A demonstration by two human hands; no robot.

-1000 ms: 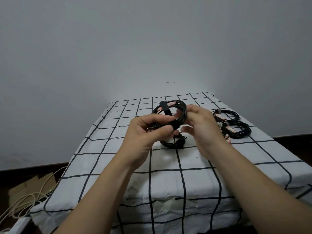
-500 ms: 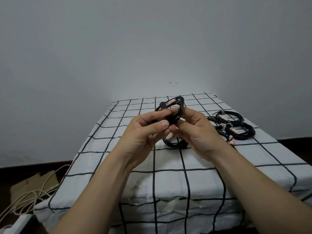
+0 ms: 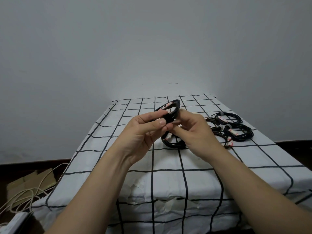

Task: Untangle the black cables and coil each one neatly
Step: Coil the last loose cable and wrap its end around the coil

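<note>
Black cable coil (image 3: 175, 114), round-wound, white-and-red labels on its strands: held in the air above the middle of the table, tilted, upper loop standing clear above the fingers
Left hand (image 3: 143, 130): thumb and forefinger pinch the coil's near side at a broad black band
Right hand (image 3: 195, 132): fingers curled round the same bundle from the right, thumb tip close to the left thumb
Second black coil (image 3: 172, 144): flat on the cloth just beneath the hands, partly hidden by them
Far black coil (image 3: 238, 119) and near black coil (image 3: 248, 134): flat by the table's right edge, just beside each other, each with a grey wrap
Loose black strands (image 3: 211, 119): between those coils and the right hand
White tablecloth with black grid lines (image 3: 202, 157): covers the table
Floor, left: brown cardboard (image 3: 30, 181), cream cords (image 3: 25, 195)
</note>
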